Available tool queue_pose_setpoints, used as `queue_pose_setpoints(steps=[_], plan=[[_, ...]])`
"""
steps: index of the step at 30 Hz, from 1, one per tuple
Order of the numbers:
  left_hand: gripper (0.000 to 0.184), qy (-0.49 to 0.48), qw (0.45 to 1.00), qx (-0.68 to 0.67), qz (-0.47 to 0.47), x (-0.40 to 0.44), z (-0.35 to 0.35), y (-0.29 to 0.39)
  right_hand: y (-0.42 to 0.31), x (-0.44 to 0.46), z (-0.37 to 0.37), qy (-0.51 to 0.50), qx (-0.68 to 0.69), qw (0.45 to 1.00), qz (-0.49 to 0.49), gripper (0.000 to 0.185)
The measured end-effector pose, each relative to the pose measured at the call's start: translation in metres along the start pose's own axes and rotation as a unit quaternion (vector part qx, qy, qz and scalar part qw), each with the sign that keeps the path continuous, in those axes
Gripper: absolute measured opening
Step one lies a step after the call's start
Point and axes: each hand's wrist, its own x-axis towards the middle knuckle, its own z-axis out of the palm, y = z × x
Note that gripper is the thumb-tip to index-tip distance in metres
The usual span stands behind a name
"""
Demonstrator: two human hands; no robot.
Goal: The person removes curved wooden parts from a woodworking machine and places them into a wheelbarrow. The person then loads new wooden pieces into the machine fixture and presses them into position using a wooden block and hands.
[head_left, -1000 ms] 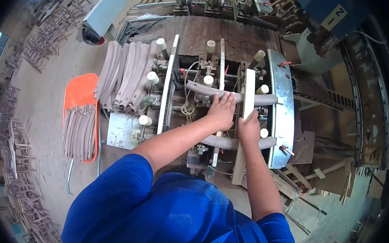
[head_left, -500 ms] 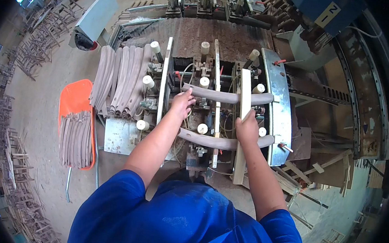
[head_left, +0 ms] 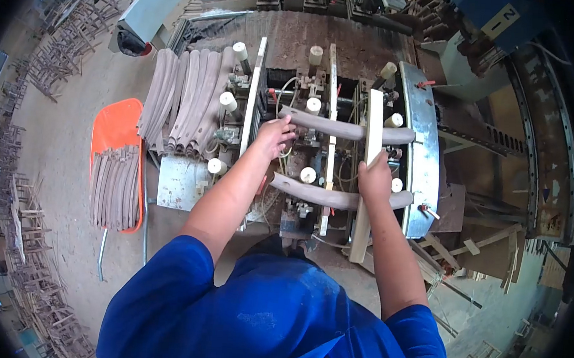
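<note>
Two curved grey wooden pieces lie across the clamping machine, the upper one point(head_left: 330, 126) and the lower one point(head_left: 319, 195). A long pale wooden bar point(head_left: 374, 125) lies across both near their right ends. My right hand point(head_left: 375, 177) is wrapped round this bar between the two pieces. My left hand point(head_left: 275, 137) is at the left end of the upper piece, fingers apart, its fingertips close to that end; contact is hard to make out. White-capped cylinders point(head_left: 313, 106) stand around the pieces.
Many curved pieces point(head_left: 196, 99) lie stacked left of the machine. An orange chair point(head_left: 119, 125) at the left holds more pieces. A metal plate point(head_left: 419, 148) edges the machine's right side. Wood scraps lie at the lower right. A blue box point(head_left: 488, 20) is at the upper right.
My left hand has moved left from the middle of the upper piece to its left end. My right hand stays on the pale bar. The lower piece's left end has come into view.
</note>
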Motion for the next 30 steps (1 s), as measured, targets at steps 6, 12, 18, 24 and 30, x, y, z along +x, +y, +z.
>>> queue_pose_setpoints(steps=[6,12,18,24,30], plan=[[0.043,-0.003,0.987,0.155,0.035,-0.043,-0.026,-0.033,-0.003,0.002,-0.004,-0.015,0.002,1.0,0.01,0.062],[0.046,-0.061,0.893,0.438,0.086,-0.091,-0.033,-0.057,0.008,0.003,0.004,0.008,0.034,0.999,-0.009,0.063],[0.03,-0.137,0.943,0.302,-0.034,-0.103,-0.037,-0.052,0.004,0.002,-0.003,-0.006,0.036,0.999,0.002,0.07],[0.016,-0.175,0.965,0.186,-0.053,-0.097,-0.042,-0.054,0.003,0.004,-0.004,-0.01,0.031,0.999,0.002,0.07],[0.029,-0.148,0.95,0.276,-0.009,-0.103,-0.03,-0.037,0.006,0.004,-0.004,-0.019,0.044,0.999,0.003,0.064]])
